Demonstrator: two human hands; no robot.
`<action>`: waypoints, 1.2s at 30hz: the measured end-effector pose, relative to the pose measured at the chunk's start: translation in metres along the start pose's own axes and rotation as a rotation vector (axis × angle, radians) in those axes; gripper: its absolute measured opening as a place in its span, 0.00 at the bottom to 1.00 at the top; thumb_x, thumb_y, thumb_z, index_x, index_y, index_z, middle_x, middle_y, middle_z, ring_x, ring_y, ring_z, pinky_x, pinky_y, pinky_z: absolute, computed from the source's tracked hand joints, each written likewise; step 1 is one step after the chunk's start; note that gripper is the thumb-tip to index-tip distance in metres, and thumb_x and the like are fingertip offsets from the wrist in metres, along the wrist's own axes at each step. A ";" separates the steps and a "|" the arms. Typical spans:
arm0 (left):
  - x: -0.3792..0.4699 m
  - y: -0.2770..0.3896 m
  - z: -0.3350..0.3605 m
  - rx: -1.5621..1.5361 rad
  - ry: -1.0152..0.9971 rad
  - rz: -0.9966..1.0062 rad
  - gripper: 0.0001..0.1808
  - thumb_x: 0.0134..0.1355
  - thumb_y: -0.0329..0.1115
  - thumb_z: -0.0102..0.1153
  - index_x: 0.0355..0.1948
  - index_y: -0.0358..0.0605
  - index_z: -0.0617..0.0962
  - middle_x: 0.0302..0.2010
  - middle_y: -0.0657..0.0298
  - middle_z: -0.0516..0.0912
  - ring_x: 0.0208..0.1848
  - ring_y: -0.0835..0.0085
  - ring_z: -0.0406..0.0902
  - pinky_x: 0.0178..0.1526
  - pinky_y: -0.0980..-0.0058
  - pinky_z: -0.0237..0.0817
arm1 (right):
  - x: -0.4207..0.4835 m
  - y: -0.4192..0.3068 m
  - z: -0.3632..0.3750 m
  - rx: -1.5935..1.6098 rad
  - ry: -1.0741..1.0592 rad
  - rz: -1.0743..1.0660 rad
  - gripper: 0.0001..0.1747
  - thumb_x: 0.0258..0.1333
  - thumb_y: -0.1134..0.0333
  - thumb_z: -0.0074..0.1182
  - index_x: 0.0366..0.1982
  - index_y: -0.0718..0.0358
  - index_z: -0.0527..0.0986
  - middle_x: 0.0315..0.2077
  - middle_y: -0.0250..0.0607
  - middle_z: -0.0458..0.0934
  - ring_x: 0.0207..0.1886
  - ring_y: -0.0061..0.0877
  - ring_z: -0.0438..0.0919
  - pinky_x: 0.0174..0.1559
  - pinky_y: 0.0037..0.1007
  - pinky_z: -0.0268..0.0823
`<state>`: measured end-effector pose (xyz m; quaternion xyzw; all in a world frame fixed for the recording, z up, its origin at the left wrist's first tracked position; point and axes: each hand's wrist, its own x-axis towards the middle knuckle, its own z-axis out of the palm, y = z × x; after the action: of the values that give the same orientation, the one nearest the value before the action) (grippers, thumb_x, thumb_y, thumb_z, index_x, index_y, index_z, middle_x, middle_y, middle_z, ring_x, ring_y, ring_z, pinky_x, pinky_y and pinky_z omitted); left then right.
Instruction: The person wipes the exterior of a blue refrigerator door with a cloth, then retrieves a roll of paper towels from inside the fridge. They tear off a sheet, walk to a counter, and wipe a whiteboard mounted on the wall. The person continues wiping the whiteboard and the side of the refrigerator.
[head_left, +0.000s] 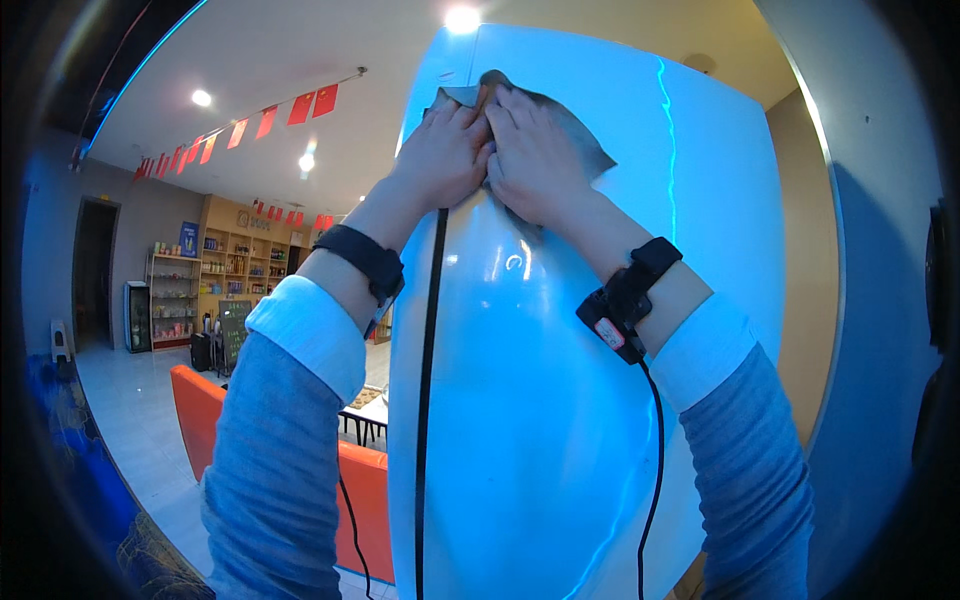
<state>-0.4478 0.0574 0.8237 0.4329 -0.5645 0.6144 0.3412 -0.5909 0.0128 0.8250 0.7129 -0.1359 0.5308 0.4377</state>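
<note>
A tall, glossy white refrigerator-like cabinet (525, 390) fills the middle of the view, lit bluish, with a dark vertical strip (431, 360) near its left edge. High on its side, a grey-brown cloth (583, 141) lies spread and creased against the surface. My left hand (444, 154) presses on the cloth's left part, fingers pointing up. Right beside it, my right hand (534, 161) lies over the cloth's middle, the two thumbs close together. A fold of cloth stands up between my fingertips. Both palms are hidden.
A black wrist device (615, 307) with a cable is strapped to my right wrist, and a black strap (360, 255) circles my left. Orange seating (364, 502) stands left of the cabinet. Stocked shelves (236, 262) line the far wall. Small red flags (300, 109) hang overhead.
</note>
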 end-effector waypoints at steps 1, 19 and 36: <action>-0.004 -0.004 -0.003 -0.023 -0.045 0.005 0.28 0.66 0.45 0.39 0.65 0.46 0.62 0.64 0.51 0.63 0.66 0.53 0.57 0.68 0.59 0.45 | 0.000 -0.004 0.002 0.128 -0.022 0.008 0.31 0.58 0.59 0.38 0.63 0.61 0.58 0.63 0.49 0.57 0.67 0.39 0.53 0.65 0.43 0.46; -0.115 -0.004 0.023 -1.332 -0.010 -0.156 0.49 0.65 0.44 0.51 0.68 0.44 0.30 0.70 0.43 0.44 0.72 0.52 0.40 0.70 0.55 0.39 | 0.155 0.003 0.055 -0.310 0.108 0.195 0.38 0.56 0.37 0.38 0.65 0.43 0.54 0.63 0.44 0.56 0.68 0.39 0.51 0.63 0.52 0.48; -0.119 0.003 0.046 -1.222 -0.062 -0.233 0.52 0.53 0.48 0.64 0.67 0.34 0.47 0.64 0.39 0.57 0.67 0.48 0.55 0.67 0.58 0.48 | -0.004 -0.025 0.010 -0.210 -0.359 -0.361 0.34 0.64 0.47 0.30 0.63 0.62 0.58 0.66 0.58 0.46 0.70 0.48 0.43 0.67 0.52 0.33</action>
<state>-0.3968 0.0201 0.7125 0.2360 -0.7728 0.1261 0.5755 -0.5701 0.0188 0.8092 0.7589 -0.1364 0.2924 0.5656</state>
